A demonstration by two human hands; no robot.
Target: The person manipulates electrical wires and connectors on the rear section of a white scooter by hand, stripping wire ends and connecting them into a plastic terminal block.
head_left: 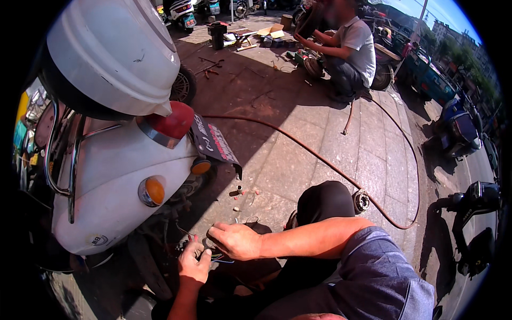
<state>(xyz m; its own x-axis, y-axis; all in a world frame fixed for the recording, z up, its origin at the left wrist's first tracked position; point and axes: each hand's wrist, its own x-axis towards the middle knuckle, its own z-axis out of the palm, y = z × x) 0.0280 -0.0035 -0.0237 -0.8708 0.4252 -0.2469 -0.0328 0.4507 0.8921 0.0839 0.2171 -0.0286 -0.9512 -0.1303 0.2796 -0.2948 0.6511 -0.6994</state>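
Low beside the rear of a white scooter (106,184), my two hands work close together. My left hand (193,262) has its fingers bent inward around something small and dark that I cannot make out. From the right, my right hand (238,241) reaches across with its fingers curled down on the same spot. Thin coloured wires (221,260) show just below the hands. The scooter carries a large white top box (114,50), a red tail light (169,124) and an orange turn signal (151,191). Shadow and my fingers hide most of the work spot.
A reddish-brown hose (298,145) curves over the paving. Near my knee lies a round metal part (361,201); small loose bits (238,190) lie ahead of my hands. A person (349,50) squats at the back, near tools and an open cardboard box (272,32). Parked scooters (461,130) stand right.
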